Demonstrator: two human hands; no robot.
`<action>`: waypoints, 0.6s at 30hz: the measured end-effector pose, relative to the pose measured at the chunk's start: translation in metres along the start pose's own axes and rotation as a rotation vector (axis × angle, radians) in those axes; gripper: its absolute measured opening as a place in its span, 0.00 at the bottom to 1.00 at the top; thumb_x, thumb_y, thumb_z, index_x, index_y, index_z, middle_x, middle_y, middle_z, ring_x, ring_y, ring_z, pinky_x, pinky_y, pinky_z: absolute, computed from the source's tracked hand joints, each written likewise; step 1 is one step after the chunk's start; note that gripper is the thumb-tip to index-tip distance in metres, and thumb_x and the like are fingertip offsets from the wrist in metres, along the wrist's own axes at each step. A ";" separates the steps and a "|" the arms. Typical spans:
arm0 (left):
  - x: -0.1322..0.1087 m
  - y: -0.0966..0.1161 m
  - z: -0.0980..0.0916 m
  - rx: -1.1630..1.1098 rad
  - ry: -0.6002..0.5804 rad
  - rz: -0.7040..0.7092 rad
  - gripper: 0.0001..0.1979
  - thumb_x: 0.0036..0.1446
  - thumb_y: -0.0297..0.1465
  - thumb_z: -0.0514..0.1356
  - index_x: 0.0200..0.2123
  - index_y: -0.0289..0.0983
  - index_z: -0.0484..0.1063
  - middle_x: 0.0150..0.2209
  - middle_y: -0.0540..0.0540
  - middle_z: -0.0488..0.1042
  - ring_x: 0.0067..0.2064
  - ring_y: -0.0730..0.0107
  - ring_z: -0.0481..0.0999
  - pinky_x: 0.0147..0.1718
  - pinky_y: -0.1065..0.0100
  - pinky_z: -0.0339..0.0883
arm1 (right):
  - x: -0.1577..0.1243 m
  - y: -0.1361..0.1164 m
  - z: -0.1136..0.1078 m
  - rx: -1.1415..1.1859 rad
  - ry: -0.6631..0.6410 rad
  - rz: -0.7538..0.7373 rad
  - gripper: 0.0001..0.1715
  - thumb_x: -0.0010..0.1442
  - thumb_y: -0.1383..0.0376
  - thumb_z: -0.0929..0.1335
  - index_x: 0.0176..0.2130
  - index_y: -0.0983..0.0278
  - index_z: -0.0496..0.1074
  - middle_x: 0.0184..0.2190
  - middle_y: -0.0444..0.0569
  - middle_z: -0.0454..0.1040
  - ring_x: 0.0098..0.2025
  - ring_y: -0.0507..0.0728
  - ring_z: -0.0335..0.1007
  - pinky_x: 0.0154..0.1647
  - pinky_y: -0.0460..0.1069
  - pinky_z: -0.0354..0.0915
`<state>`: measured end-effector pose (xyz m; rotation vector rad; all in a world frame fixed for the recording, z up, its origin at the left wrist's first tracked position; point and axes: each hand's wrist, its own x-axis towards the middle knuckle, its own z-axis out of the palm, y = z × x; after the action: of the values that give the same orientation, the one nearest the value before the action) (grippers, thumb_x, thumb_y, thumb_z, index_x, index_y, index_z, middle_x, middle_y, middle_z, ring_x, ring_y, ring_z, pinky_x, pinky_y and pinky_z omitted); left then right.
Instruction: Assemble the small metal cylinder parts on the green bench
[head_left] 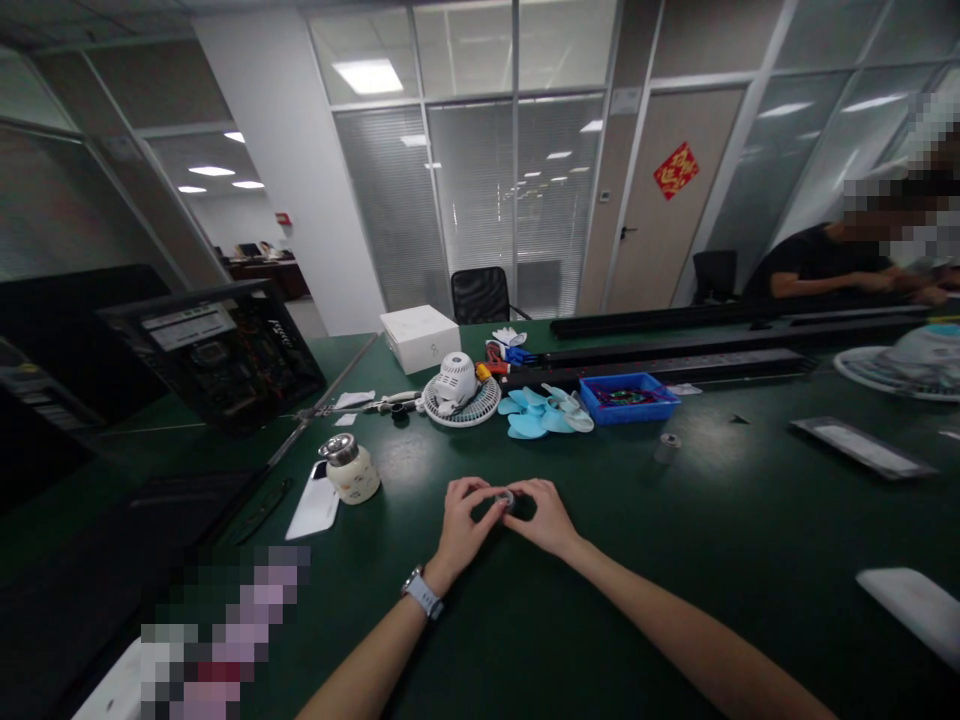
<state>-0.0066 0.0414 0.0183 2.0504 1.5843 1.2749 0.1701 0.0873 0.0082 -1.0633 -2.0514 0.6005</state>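
My left hand [469, 522], with a watch [423, 593] on its wrist, pinches a small round grey part [508, 499] between thumb and forefinger. From the other side the fingers of my right hand [546, 515] close on the same part. It is held low over the dark green table [480, 640], and its exact kind is too small to make out. Beyond the hands lie light blue fan blades [536, 412] and a white fan head [455, 380] resting in its round grille [472, 412]. A small grey cylinder [667, 448] stands to the right.
At left are a cream flask [352, 472], a white phone [313, 505] and an opened black device [217, 350]. Farther back sit a white box [421, 338], a blue tray [628, 402] of wires and long black rails [675, 362]. Another person [817, 262] works at far right.
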 end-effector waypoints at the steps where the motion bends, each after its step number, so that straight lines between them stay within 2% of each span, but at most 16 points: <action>1: 0.001 0.000 0.002 -0.006 0.009 -0.009 0.13 0.60 0.42 0.59 0.43 0.46 0.79 0.43 0.44 0.72 0.49 0.60 0.67 0.52 0.55 0.64 | -0.001 0.001 0.001 0.007 -0.001 -0.012 0.23 0.48 0.58 0.75 0.44 0.58 0.74 0.42 0.48 0.78 0.46 0.60 0.71 0.51 0.57 0.60; 4: 0.007 0.003 0.007 -0.025 0.014 -0.026 0.11 0.58 0.41 0.61 0.40 0.45 0.80 0.43 0.44 0.73 0.49 0.60 0.68 0.51 0.55 0.64 | -0.002 0.004 0.002 0.021 -0.012 -0.042 0.28 0.48 0.58 0.75 0.49 0.58 0.73 0.47 0.49 0.76 0.49 0.60 0.69 0.54 0.57 0.59; 7: 0.014 0.006 0.006 -0.044 0.046 -0.035 0.11 0.59 0.40 0.61 0.38 0.44 0.81 0.41 0.44 0.74 0.48 0.61 0.69 0.50 0.57 0.65 | -0.001 0.003 0.002 0.024 -0.030 -0.023 0.22 0.50 0.58 0.74 0.45 0.59 0.74 0.43 0.48 0.77 0.47 0.60 0.70 0.52 0.57 0.60; 9: 0.018 0.002 -0.001 -0.039 0.112 -0.055 0.12 0.59 0.40 0.60 0.38 0.44 0.81 0.40 0.44 0.75 0.48 0.61 0.69 0.50 0.57 0.64 | -0.001 0.001 0.001 0.026 -0.026 -0.006 0.20 0.50 0.57 0.74 0.43 0.59 0.75 0.41 0.48 0.77 0.45 0.60 0.70 0.51 0.56 0.61; 12: 0.017 -0.015 -0.016 0.053 0.178 -0.102 0.12 0.60 0.41 0.59 0.41 0.45 0.81 0.41 0.45 0.74 0.48 0.60 0.69 0.52 0.55 0.61 | -0.003 -0.003 -0.003 0.039 -0.020 0.004 0.20 0.51 0.56 0.74 0.44 0.58 0.75 0.41 0.47 0.77 0.45 0.60 0.70 0.50 0.56 0.61; 15: 0.008 -0.037 -0.027 0.228 0.092 -0.186 0.11 0.58 0.42 0.61 0.41 0.50 0.81 0.44 0.45 0.73 0.48 0.58 0.67 0.50 0.53 0.61 | -0.004 -0.005 -0.006 0.055 -0.037 0.020 0.20 0.51 0.55 0.73 0.44 0.58 0.75 0.41 0.47 0.77 0.45 0.59 0.70 0.50 0.56 0.61; 18: -0.002 -0.049 -0.029 0.339 -0.026 -0.235 0.12 0.57 0.45 0.60 0.42 0.53 0.80 0.47 0.45 0.72 0.50 0.54 0.65 0.48 0.52 0.61 | -0.004 -0.004 -0.007 0.062 -0.043 0.030 0.20 0.52 0.54 0.73 0.43 0.58 0.74 0.42 0.47 0.77 0.46 0.60 0.69 0.50 0.56 0.61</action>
<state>-0.0604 0.0494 0.0024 1.9719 2.0753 0.9456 0.1755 0.0821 0.0136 -1.0551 -2.0434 0.7034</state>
